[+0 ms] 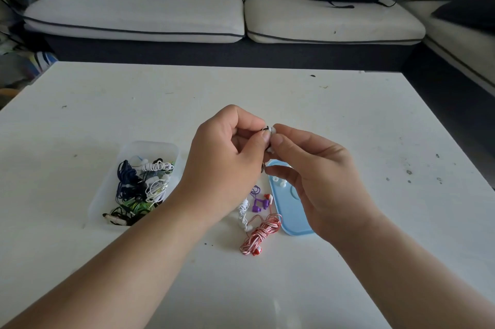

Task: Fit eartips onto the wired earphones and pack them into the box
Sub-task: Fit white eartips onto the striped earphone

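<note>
My left hand [230, 152] pinches a small dark earbud [265, 129] above the table's middle. Against it, my right hand [308, 168] pinches a white eartip [273, 131] between thumb and forefinger. The earbud's cable is mostly hidden behind my left palm. A clear plastic box [107, 203] at the left holds several coiled earphones in blue, white, green and black. A light blue lid [290, 211] under my right hand carries a few loose white eartips [278, 182].
Loose on the white table [375, 128] between the box and lid lie a red-and-white coiled earphone [258, 235], a purple one [257, 203] and a white one [243, 212]. A pale sofa with a black bag stands beyond the table's far edge.
</note>
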Demonstrator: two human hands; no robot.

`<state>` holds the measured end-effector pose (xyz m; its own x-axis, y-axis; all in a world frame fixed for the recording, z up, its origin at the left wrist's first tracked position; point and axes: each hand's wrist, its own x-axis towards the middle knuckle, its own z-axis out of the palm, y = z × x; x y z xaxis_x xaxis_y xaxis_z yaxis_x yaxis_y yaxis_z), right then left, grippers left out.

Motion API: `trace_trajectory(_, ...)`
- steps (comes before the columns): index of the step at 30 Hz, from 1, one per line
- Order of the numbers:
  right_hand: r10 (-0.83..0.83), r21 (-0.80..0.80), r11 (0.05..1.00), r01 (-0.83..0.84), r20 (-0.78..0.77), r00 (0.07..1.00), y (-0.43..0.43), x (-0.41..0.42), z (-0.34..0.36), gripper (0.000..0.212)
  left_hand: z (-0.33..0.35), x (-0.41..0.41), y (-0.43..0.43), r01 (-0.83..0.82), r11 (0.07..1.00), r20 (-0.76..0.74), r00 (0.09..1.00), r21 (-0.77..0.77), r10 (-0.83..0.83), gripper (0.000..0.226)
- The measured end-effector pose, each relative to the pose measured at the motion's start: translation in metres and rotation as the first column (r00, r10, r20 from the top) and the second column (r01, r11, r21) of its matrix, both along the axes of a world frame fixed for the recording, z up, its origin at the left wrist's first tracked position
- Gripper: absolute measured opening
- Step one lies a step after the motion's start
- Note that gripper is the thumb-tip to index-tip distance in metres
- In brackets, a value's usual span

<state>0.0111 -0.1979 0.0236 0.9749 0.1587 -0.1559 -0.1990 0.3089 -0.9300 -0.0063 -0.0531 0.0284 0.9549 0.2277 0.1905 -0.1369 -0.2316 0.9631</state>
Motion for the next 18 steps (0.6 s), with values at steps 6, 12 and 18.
trace_trajectory(6,-0.018,-0.034,0.999,0.019,0.012,1.000,0.001,-0.005,0.001,0.013,0.001,-0.001,0.001,-0.011,1.000,-0.003,1.000,-0.006,0.011,0.009)
trace_trajectory(12,0.108,-0.103,0.989,-0.104,0.034,0.994,-0.016,0.008,0.007,0.015,0.002,0.000,0.003,0.032,0.992,-0.077,0.996,-0.122,-0.042,0.009)
trace_trajectory(18,0.213,-0.101,0.973,-0.207,0.048,0.976,-0.028,0.017,0.004,0.023,0.006,-0.003,0.002,0.095,0.967,-0.126,0.984,-0.236,-0.128,0.009)
